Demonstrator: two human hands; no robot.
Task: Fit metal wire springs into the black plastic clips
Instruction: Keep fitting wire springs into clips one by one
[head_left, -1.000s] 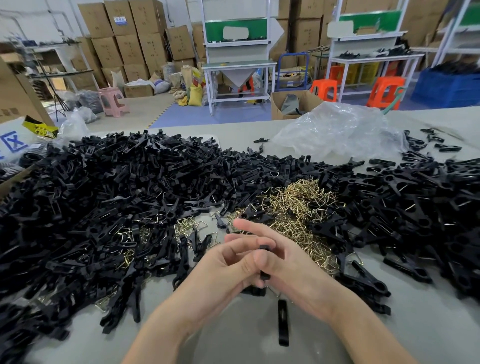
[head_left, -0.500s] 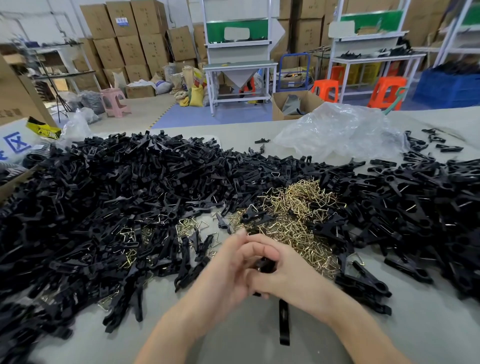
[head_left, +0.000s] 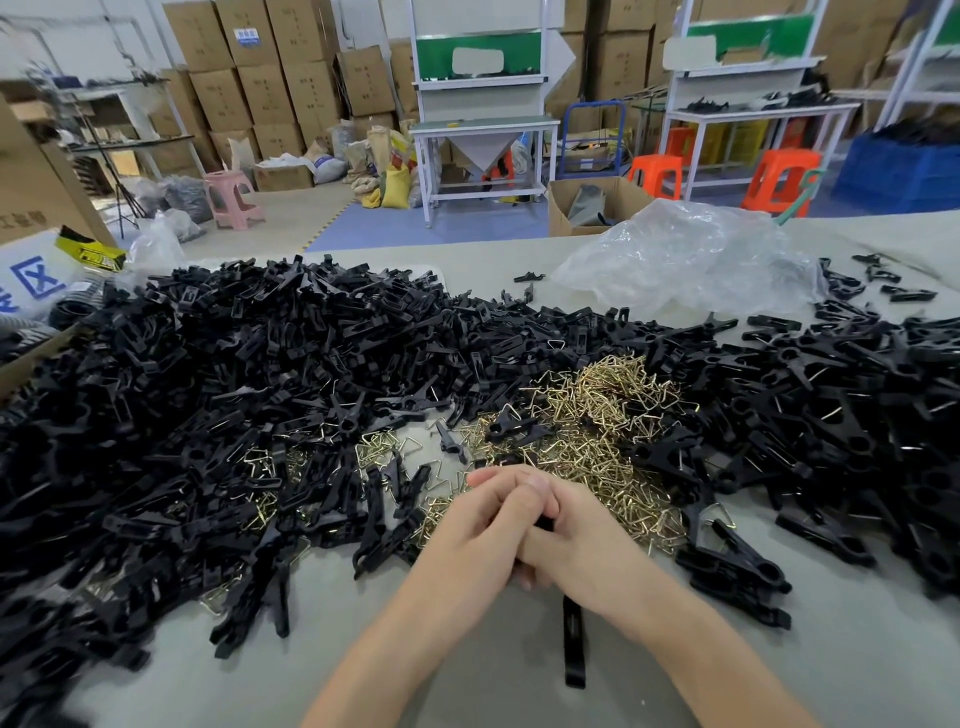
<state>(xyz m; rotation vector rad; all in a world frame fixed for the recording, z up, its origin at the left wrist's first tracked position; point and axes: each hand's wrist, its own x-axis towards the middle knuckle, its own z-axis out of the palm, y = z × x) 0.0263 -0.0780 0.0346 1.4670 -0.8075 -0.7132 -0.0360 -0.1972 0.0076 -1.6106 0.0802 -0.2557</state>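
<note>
Where left hand (head_left: 475, 527) and right hand (head_left: 584, 543) meet, their grip pinches 1 black clip (head_left: 543, 523), mostly hidden between them

The left hand (head_left: 478, 535) and right hand (head_left: 587, 540) are clasped so closely that only a sliver of the black clip (head_left: 543, 522) they grip shows. Whether a spring sits in it cannot be told. A loose clip part (head_left: 574, 644) on the tabletop (head_left: 831, 675) has its far end hidden under the right wrist. The heap of clips (head_left: 260, 389) is cut off at both side edges and blurs at the lower left.
</note>
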